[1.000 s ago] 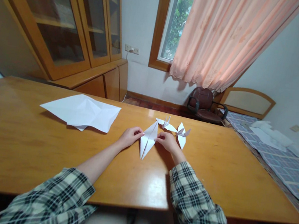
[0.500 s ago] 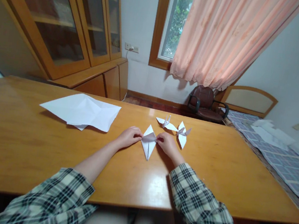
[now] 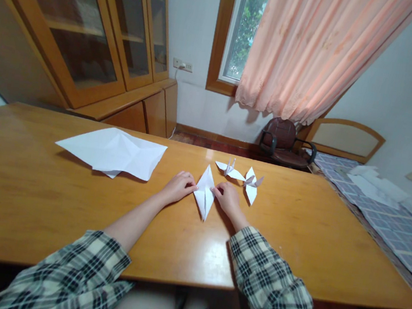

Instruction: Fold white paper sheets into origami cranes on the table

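Observation:
A white folded paper diamond [image 3: 203, 197] lies on the wooden table in front of me, its long points facing away and toward me. My left hand [image 3: 179, 186] is closed at its left corner, thumb and fingertips pinching the edge. On the opposite side my right hand [image 3: 226, 196] pinches the right edge, with its fingertips on the paper. Just beyond my right hand sit two finished paper cranes: one crane [image 3: 230, 169] farther back and another crane [image 3: 251, 185] to its right, close together.
Loose white paper sheets [image 3: 114, 152] with creases lie on the left of the table [image 3: 67, 217]. Past the far edge stand a glass-door cabinet [image 3: 123, 86] and a brown armchair [image 3: 284, 137]. A bed [image 3: 374, 209] is on the right.
The upper flap of the folded paper, partly raised before, now lies flat pointing away, making a longer diamond. My right fingertips have shifted slightly inward over its edge.

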{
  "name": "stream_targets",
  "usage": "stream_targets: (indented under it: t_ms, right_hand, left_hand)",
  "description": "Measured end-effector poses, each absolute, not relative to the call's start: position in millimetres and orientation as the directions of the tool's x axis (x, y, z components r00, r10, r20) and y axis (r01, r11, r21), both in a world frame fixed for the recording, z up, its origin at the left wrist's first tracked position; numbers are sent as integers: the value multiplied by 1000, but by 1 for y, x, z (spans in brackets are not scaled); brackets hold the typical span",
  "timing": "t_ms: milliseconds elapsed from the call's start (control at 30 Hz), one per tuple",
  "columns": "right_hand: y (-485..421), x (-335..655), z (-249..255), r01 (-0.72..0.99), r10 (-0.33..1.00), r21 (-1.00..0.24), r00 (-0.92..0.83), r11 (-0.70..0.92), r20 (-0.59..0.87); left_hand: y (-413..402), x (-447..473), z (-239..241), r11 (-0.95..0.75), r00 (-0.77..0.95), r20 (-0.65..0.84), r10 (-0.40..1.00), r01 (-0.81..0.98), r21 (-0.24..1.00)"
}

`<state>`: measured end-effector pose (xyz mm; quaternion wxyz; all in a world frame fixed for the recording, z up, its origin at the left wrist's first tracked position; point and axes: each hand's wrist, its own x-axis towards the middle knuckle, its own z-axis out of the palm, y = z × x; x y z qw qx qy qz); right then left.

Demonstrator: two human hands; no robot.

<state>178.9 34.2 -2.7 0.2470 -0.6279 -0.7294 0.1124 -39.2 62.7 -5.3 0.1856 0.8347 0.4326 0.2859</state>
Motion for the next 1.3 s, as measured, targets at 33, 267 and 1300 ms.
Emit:
stream_targets:
  t_ms: [33, 267, 1300]
  right_hand:
    - [33, 177, -3, 879, 972, -445, -78, 172, 222]
    - [28, 171, -4, 933, 964, -319, -88, 168, 251]
    - [13, 168, 11, 945, 933, -102, -284, 312, 219]
  left_hand:
    - [62, -38, -6, -542, 445, 313, 839, 638, 546]
    - [55, -33, -6, -493, 375, 328, 867, 742, 454]
    - [53, -17, -17, -447, 395, 212, 894, 744, 497]
